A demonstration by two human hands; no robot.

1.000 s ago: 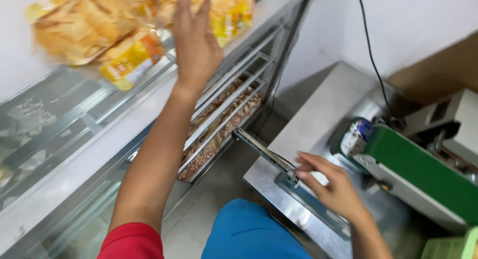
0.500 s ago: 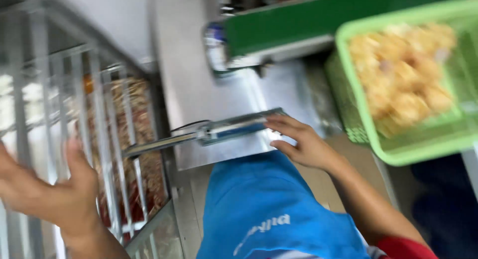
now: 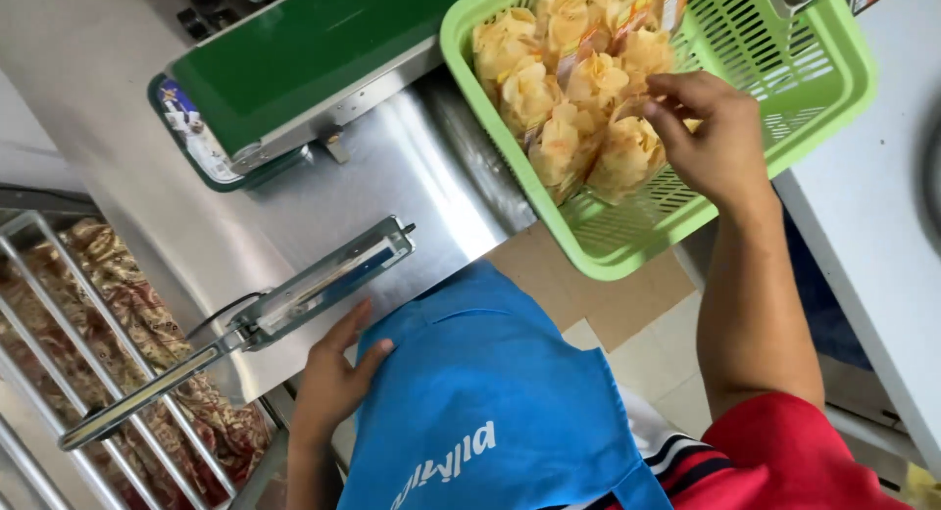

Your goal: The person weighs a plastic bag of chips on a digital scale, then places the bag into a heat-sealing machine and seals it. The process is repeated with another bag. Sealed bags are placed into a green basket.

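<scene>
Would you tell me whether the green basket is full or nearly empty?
Partly full: clear snack bags fill the green basket at one end; bare mesh shows at the other.

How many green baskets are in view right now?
1. The green basket sits at upper right, partly over the steel table, filled with chip bags; the right hand reaches into it. Its top edge is cropped.

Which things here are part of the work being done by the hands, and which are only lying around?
In use:
- right hand on a snack bag
- green basket holding the bags
- left hand by the sealer bar
- steel table

Lying about:
- green conveyor belt
- metal rack
- patterned cloth
</scene>
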